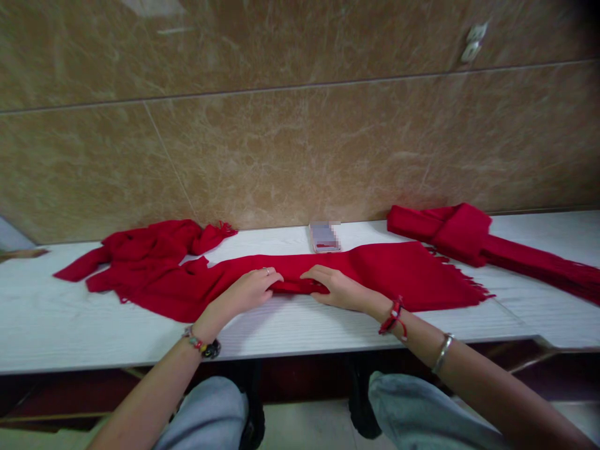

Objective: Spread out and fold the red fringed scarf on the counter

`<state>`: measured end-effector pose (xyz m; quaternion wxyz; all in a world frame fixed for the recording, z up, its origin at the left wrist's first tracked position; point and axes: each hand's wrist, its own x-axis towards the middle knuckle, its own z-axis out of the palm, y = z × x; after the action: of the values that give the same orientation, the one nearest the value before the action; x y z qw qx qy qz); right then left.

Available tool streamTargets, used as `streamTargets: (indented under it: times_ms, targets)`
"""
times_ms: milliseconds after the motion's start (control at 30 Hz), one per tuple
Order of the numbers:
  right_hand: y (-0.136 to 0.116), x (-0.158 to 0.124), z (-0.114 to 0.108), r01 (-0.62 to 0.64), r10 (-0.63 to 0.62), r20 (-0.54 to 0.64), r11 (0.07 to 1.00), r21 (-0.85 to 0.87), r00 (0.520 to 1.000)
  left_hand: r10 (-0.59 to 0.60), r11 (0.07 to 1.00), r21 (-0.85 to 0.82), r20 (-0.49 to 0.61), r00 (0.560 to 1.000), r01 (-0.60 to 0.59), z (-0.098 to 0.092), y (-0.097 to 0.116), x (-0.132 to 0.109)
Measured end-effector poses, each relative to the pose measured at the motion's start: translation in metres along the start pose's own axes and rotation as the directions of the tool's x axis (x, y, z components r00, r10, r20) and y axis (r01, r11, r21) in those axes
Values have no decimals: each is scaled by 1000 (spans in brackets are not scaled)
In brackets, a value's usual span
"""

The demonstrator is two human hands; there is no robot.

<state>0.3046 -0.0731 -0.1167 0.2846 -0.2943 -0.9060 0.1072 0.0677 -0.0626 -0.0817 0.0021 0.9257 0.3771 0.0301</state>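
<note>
A long red scarf [394,275] lies spread along the white wood-grain surface, with its fringed end to the right. My left hand [250,289] grips the scarf's near edge around the middle, its thumb towards me and its fingers over the cloth. Close by on the right, my right hand [340,287] pinches the same edge with bent fingers. Between my hands the cloth is bunched into a narrow fold. Towards the left the scarf runs into loose, crumpled red cloth [150,250]; I cannot tell whether that is all one piece.
Another red scarf [440,228], folded over itself with a long fringed tail, lies at the back right. A phone [324,237] rests behind the scarf near the brown marble-look wall [290,156]. The white surface's [300,340] front edge runs just above my knees.
</note>
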Motion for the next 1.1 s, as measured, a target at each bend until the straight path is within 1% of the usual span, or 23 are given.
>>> streamTargets:
  times_ms: [100, 200, 267, 367, 500, 600, 700, 767, 833, 933, 1000, 1100]
  targets:
    - [-8, -2, -8, 63, -53, 73, 988, -142, 996, -23, 1000, -15, -26, 999, 23, -1, -1, 0]
    - [-15, -3, -14, 136, -93, 148, 940, -312, 985, -50, 998, -29, -4, 999, 50, -4, -2, -1]
    - [-18, -3, -16, 133, -75, 163, 915, -380, 984, -68, 997, -33, 31, 997, 69, -5, -3, -1]
    - [-18, -5, -16, 74, -20, 131, 901, -428, 991, -85, 995, -45, 45, 995, 87, -4, -4, -2]
    - [-16, -7, -17, 28, 24, 112, 898, -440, 993, -100, 992, -70, 38, 994, 102, -4, -6, -1]
    - [-13, -9, -17, -48, 104, 105, 898, -438, 989, -91, 994, -56, 38, 995, 93, -5, -4, -1]
    - [-8, -11, -16, -158, 188, 49, 921, -357, 981, -29, 999, -30, 16, 999, 29, -4, 0, 0]
    - [-4, -11, -15, -198, 211, 18, 943, -267, 977, 3, 1000, -19, -5, 1000, -3, -2, 3, 2]
    - [0, -12, -15, -220, 227, 11, 955, -201, 974, 1, 1000, -4, -29, 1000, -1, 2, 5, 5]
    - [4, -12, -14, -251, 259, 19, 951, -182, 966, -24, 999, 29, -57, 998, 26, 4, 4, 8]
    - [4, -13, -14, -252, 263, 26, 946, -206, 965, -24, 998, 59, -71, 997, 28, 2, 2, 8]
    - [2, -14, -17, -211, 230, 31, 933, -291, 973, 2, 993, 114, -58, 998, 5, -1, 0, 6]
